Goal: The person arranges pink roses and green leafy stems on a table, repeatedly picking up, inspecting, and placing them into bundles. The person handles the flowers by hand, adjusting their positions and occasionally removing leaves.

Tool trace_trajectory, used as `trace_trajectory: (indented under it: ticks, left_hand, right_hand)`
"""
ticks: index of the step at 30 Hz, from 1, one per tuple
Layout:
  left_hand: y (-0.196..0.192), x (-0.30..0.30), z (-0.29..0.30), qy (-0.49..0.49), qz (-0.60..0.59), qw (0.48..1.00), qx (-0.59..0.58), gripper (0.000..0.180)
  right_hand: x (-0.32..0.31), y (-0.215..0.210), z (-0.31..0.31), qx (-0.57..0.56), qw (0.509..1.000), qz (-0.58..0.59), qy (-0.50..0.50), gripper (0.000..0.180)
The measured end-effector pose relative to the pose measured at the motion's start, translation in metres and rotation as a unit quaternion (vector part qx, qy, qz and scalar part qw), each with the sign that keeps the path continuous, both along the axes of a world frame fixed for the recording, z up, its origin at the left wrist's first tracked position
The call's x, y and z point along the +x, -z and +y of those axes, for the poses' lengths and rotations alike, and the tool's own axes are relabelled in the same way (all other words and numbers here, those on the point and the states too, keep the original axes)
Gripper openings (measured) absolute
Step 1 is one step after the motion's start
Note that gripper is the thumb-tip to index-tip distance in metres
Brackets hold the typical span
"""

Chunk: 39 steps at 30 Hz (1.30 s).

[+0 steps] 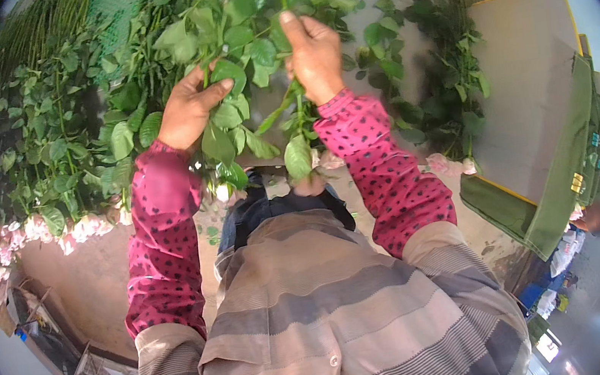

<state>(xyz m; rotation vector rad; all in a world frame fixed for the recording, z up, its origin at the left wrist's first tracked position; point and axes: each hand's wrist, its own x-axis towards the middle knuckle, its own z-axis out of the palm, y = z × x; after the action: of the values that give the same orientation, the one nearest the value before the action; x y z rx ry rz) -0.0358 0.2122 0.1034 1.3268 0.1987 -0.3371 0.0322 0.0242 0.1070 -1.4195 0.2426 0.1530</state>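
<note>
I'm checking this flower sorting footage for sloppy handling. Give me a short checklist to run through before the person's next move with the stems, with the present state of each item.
1. Left hand grips leafy rose stems: ok.
2. Right hand closed on the stems: ok.
3. Both hands in view: ok.
4. Blooms on the held stems undamaged: cannot tell, they hang low behind leaves.
5. Pink roses on the left of the table lie apart from the hands: ok.
6. Number of stems held: cannot tell.

My left hand [189, 111] and right hand [314, 55] grip the leafy stems [242, 50] side by side before me, more stems [49, 146] lying on the table [90, 278] to my left, a board [531, 86] to my right.
</note>
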Motion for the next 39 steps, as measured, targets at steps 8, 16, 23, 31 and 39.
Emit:
trace_trajectory:
  ticks: [8, 16, 23, 31, 39]
  left_hand:
    - [-0.002, 0.020, -0.015, -0.011, -0.024, 0.998, 0.061, 0.038]
    - [0.049, 0.006, -0.038, -0.017, 0.002, 0.998, 0.060, 0.031]
    - [0.095, 0.011, -0.057, -0.009, 0.048, 0.998, 0.044, 0.028]
    - [0.132, 0.022, -0.073, -0.003, 0.120, 0.990, 0.076, 0.034]
    - [0.103, 0.021, -0.060, 0.010, 0.169, 0.980, 0.101, 0.034]
  right_hand:
    - [0.025, -0.012, -0.091, -0.156, 0.985, -0.036, 0.063, 0.036]
    - [0.033, 0.124, -0.087, -0.342, 0.938, -0.054, 0.001, 0.045]
    - [0.036, 0.093, -0.082, -0.237, 0.967, 0.084, -0.049, 0.045]
    - [0.012, 0.143, -0.110, -0.142, 0.988, 0.043, -0.052, 0.041]
    - [-0.017, 0.062, -0.077, -0.019, 1.000, 0.014, -0.010, 0.027]
